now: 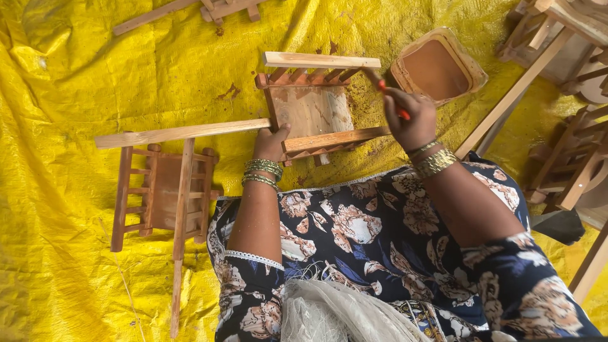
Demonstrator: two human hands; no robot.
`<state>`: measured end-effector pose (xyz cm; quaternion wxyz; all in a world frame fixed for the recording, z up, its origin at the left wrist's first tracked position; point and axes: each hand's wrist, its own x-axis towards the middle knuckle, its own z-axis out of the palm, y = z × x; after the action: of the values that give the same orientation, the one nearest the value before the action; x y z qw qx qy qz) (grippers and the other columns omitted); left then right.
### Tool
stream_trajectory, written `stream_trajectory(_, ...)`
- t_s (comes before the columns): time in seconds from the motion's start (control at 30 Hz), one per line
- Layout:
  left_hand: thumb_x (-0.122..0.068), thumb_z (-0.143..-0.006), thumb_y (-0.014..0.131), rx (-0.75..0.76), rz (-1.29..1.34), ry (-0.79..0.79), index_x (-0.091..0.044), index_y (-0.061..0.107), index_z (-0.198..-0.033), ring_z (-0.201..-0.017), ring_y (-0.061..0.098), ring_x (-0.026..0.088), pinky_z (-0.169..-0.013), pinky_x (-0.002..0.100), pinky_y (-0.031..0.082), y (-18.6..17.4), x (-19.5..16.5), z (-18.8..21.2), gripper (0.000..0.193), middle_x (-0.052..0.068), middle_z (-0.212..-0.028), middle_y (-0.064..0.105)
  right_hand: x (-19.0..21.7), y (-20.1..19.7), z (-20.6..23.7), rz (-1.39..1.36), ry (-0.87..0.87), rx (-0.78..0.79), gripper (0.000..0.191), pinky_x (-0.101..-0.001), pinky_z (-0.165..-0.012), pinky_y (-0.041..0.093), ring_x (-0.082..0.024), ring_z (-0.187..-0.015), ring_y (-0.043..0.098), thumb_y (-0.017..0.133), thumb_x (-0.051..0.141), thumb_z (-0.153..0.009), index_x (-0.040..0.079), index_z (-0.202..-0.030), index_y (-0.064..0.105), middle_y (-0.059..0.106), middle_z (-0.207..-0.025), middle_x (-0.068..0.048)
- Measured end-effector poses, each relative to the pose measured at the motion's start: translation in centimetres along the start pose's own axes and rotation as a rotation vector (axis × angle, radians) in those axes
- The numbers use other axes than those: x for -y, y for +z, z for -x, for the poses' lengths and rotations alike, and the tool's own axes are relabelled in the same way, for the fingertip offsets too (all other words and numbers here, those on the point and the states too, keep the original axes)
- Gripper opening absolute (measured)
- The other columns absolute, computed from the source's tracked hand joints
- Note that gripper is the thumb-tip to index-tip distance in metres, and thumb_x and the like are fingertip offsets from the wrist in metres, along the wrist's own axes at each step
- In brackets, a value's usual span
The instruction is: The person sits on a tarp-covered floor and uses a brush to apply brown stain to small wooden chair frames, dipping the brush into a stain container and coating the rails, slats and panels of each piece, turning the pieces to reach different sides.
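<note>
A small wooden rack (313, 107) with slatted sides lies on the yellow sheet (76, 82) in front of me. My left hand (270, 143) grips its near left edge, thumb on top. My right hand (411, 118) is shut on a red-handled brush (382, 83), whose tip touches the rack's far right corner under a pale top rail (322, 60). Reddish-brown stain covers the slats; the inner panel is paler.
A second stained wooden rack (161, 190) lies to my left with long pale rails across it. A square tub of brown stain (438, 66) sits beyond my right hand. More wooden frames (570, 164) are stacked at the right, another frame (209, 9) at the top.
</note>
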<state>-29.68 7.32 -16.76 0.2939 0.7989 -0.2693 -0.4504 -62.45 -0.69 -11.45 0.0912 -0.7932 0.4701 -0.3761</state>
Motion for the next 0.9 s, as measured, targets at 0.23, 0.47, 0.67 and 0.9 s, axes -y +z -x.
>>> stream_trajectory(0.23,-0.045,-0.087,0.073,0.005,-0.013,0.029,0.009,0.063,-0.095,-0.073,0.071,0.025,-0.065,0.036,0.057,-0.3,-0.3,0.5,0.055,0.017,-0.084,0.072,1.5,-0.6,-0.1,-0.092,0.051,0.149,0.02,-0.0377,-0.073,0.057,-0.025,-0.077,0.072,0.07,0.018,-0.099,0.01,-0.116,0.076,0.074,-0.091,-0.011)
stream_trajectory(0.47,-0.045,-0.086,0.073,0.008,-0.005,-0.002,0.005,0.064,-0.096,-0.073,0.072,0.025,-0.068,0.037,0.057,-0.1,-0.7,0.7,0.052,0.016,-0.085,0.072,2.5,-1.7,0.0,0.012,-0.133,0.222,0.021,-0.0405,-0.072,0.055,-0.027,-0.074,0.07,0.069,0.019,-0.093,0.01,-0.11,0.077,0.074,-0.092,-0.011)
stream_trajectory(0.67,-0.045,-0.088,0.072,0.027,-0.01,0.039,0.008,0.065,-0.091,-0.069,0.069,0.025,-0.064,0.038,0.055,-0.3,-0.4,0.5,0.053,0.017,-0.082,0.071,2.2,0.5,-0.4,0.086,-0.087,0.367,0.021,-0.041,-0.068,0.052,-0.026,-0.065,0.067,0.069,0.021,-0.094,0.01,-0.111,0.077,0.075,-0.086,-0.008)
stream_trajectory(0.9,-0.044,-0.088,0.073,0.016,-0.013,0.005,0.007,0.065,-0.094,-0.071,0.069,0.025,-0.065,0.037,0.056,-0.4,-0.7,0.9,0.052,0.017,-0.084,0.071,2.1,0.5,-0.1,0.108,-0.044,0.219,0.026,-0.0422,-0.075,0.054,-0.027,-0.081,0.071,0.065,0.02,-0.101,0.008,-0.123,0.071,0.075,-0.097,-0.01)
